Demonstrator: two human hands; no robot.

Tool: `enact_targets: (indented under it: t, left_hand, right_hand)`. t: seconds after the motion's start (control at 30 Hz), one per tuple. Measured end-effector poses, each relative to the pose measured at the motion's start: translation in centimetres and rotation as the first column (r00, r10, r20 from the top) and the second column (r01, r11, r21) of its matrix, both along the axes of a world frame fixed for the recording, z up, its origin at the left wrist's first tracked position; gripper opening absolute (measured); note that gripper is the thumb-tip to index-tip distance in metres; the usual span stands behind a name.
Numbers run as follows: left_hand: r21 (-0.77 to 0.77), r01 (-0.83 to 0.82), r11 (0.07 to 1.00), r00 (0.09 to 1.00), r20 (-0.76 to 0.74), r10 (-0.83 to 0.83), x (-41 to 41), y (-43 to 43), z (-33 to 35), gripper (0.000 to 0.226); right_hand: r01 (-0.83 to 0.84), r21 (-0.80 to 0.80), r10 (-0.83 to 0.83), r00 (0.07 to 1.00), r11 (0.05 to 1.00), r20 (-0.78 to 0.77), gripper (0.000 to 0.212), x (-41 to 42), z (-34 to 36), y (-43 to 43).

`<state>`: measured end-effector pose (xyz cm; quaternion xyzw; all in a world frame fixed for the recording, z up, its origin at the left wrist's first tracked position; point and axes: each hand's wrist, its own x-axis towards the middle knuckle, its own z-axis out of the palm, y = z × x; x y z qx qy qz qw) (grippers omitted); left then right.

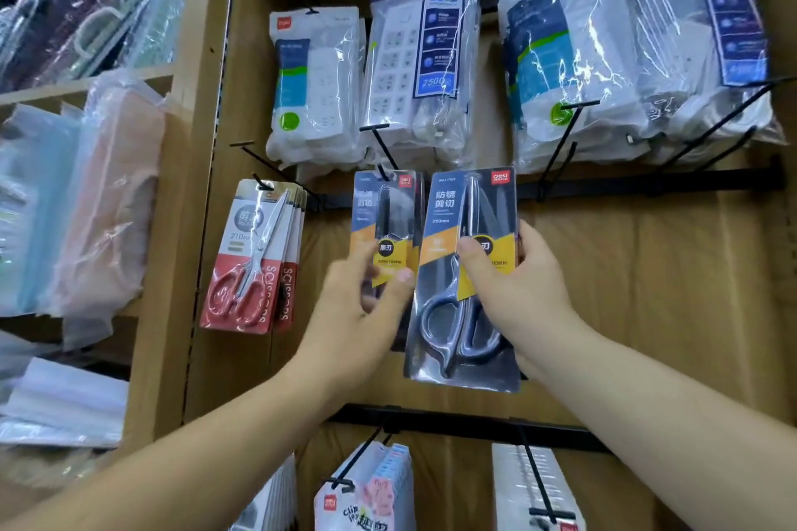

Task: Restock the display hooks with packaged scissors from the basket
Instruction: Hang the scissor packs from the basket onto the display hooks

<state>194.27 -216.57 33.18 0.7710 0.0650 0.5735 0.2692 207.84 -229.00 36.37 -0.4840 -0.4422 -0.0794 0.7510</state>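
One: Head view. Item in hand?

Two: Large dark blister card with a yellow label and grey-handled scissors (448, 306), one unit. The right grip (517, 285) is clamped on its right edge, thumb across the label and fingers behind. It is held up before the brown cardboard back panel (647, 293), edge to edge with the hung stock on its left. It is not seen threaded on any hook.

One: Orientation?

Two: Long axis near vertical. Blade tips up, handle loops down, printed face to the camera. The hang hole at the top edge is too blurred to make out.

One: Other grip?

Two: The left grip (358, 315) holds the lower half of the smaller dark-and-yellow scissors packs (381, 220), thumb on the front. That stack hangs from a black wire hook (381, 147).

One: Stock already up?

Two: Red-handled scissors packs on white-and-red cards (252, 263), several, on the hook at far left. Dark-and-yellow packs, more than one, count unclear. Bagged white power strips (422, 69) on the row above, not task stock.

One: Progress?

Two: Judged partway. The held card is yet to be hung. The black wire hook to its right (560, 142) carries no pack that I can see and is a likely destination. The basket is out of view, so the remaining quantity is unknown.
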Motion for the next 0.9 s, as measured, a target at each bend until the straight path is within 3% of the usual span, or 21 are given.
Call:
enact_targets:
  t: [0.07,0.13,0.27,0.5,0.67,0.83,0.9]
  left_hand:
    - [-0.085,0.225,0.971,0.966,-0.115,-0.233,-0.1,-1.7,-0.9,0.061]
    - [-0.097,0.294,0.951,0.94,-0.153,-0.306,0.2,-2.3,-1.6,0.056]
    - [-0.102,0.279,0.955,0.946,-0.139,-0.292,-0.7,-2.6,-1.4,0.038]
    - [-0.251,0.295,0.922,0.955,0.082,-0.284,-1.5,-2.0,-0.8,0.027]
    - [-0.228,0.237,0.945,0.964,0.176,-0.199,-1.8,-1.2,-1.0,0.032]
    - [-0.185,0.166,0.969,0.985,0.072,-0.155,-2.1,0.8,-0.2,0.044]
    - [-0.161,0.108,0.981,0.994,0.023,-0.106,-2.4,1.7,0.6,0.068]
  right_hand:
    - [-0.04,0.005,0.04,0.998,0.999,-0.043,0.025,-0.7,-0.1,0.5]
    - [-0.077,0.008,0.077,0.994,0.997,-0.073,0.027,-1.3,-0.4,1.0]
    - [-0.113,0.0,0.113,0.99,0.994,-0.083,0.029,-2.2,-0.7,1.5]
    - [-0.187,-0.027,0.181,0.972,0.982,-0.149,0.013,-2.7,-0.3,2.0]
    - [-0.117,-0.012,0.114,0.979,0.993,-0.169,0.039,-2.9,-0.6,3.5]
    - [0.074,0.006,-0.073,0.992,0.997,-0.105,0.045,-2.1,0.5,3.7]
    - [0.118,0.018,-0.116,0.989,0.993,-0.088,0.045,-1.6,0.9,3.4]
